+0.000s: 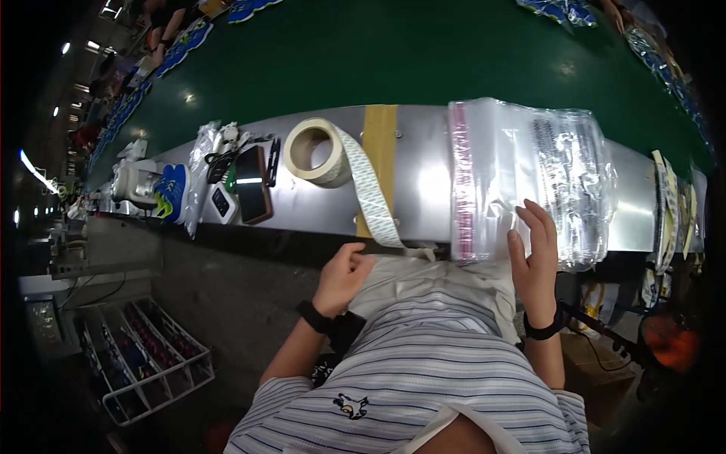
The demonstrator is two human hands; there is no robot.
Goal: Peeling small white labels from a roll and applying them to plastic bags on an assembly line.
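Green conveyor belt (393,53) stretching across, steel bench edge (423,189) gleaming under ceiling lights (91,47), white wire rack (144,356) standing on dark floor (219,303)

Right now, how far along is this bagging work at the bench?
Nothing looks packed or labelled yet. A stack of clear zip bags lies on the metal bench, and the right hand rests its fingers on the stack's near edge. The left hand pinches the loose end of the label strip running off the roll. Everything else remains.
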